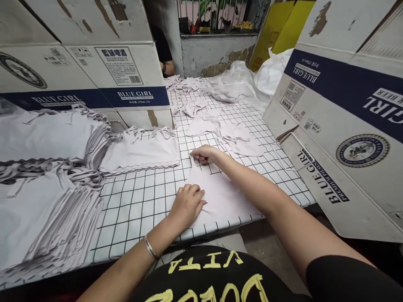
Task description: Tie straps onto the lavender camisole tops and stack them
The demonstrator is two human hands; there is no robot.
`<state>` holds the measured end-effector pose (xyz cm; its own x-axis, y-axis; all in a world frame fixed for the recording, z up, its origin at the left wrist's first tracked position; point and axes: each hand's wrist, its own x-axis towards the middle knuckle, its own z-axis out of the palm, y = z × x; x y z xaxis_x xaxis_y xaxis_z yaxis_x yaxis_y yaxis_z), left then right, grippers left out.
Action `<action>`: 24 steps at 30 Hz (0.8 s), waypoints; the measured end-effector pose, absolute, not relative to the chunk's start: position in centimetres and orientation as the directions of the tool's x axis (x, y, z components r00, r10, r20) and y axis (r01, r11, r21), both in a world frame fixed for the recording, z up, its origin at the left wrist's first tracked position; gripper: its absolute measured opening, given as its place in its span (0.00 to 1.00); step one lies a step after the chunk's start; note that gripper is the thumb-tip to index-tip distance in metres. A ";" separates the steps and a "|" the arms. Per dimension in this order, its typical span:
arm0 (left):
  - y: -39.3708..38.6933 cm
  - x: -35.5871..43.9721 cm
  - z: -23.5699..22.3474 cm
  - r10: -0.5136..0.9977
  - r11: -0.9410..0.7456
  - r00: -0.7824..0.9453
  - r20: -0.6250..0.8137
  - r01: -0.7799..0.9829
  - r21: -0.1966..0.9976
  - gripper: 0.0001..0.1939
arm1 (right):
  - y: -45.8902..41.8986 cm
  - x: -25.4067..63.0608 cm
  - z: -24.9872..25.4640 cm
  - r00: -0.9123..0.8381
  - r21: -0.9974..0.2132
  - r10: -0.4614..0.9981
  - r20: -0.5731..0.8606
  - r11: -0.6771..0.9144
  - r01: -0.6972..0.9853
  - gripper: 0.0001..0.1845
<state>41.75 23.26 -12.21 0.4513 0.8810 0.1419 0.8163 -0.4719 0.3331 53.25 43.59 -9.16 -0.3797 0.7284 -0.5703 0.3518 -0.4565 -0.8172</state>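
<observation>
A pale pink camisole (223, 199) lies spread on the checked tablecloth at the table's front edge. My right hand (204, 154) is closed in a pinch on its far left corner, pulling up a narrow end of the cloth. Lower down, my left hand (187, 203) rests on the camisole's left edge, its fingers bent and the thumb apart. Part of the garment is hidden under my right forearm. To the left lies another camisole (143, 151), flat, with straps at its top and a wavy hem toward me.
High stacks of camisoles (40, 214) fill the table's left side. Loose garments (236, 136) lie crumpled beyond my right hand. Large cardboard boxes (126, 75) stand on both sides. Clear plastic bags (234, 77) lie at the back, and another person's arm (168, 67) shows there.
</observation>
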 end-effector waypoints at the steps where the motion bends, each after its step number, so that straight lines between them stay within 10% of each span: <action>1: 23.4 41.6 -12.2 0.880 -0.473 0.456 0.134 0.813 0.339 0.11 | 43.7 53.2 -8.8 -0.401 -0.829 0.727 -0.558 -0.466 0.309 0.12; 7: 24.2 41.6 -11.1 0.872 -0.476 0.486 0.064 0.809 0.344 0.10 | 44.6 53.9 -5.8 -0.431 -0.908 0.805 -0.407 -0.406 0.099 0.13; 15: 24.0 41.6 -11.1 0.867 -0.491 0.496 0.053 0.828 0.271 0.12 | 40.9 51.8 -8.6 -0.601 -0.727 0.753 -0.268 0.251 0.639 0.16; 24: 24.4 41.2 -10.7 0.846 -0.508 0.533 0.009 0.800 0.320 0.18 | 44.7 50.8 -3.9 -0.544 -0.842 0.700 -0.462 -0.539 0.023 0.07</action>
<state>41.23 24.36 -10.66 0.5331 0.8460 0.0092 0.8000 -0.5076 0.3200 50.84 44.66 -3.94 -0.5441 0.7001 -0.4624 0.0228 -0.5386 -0.8423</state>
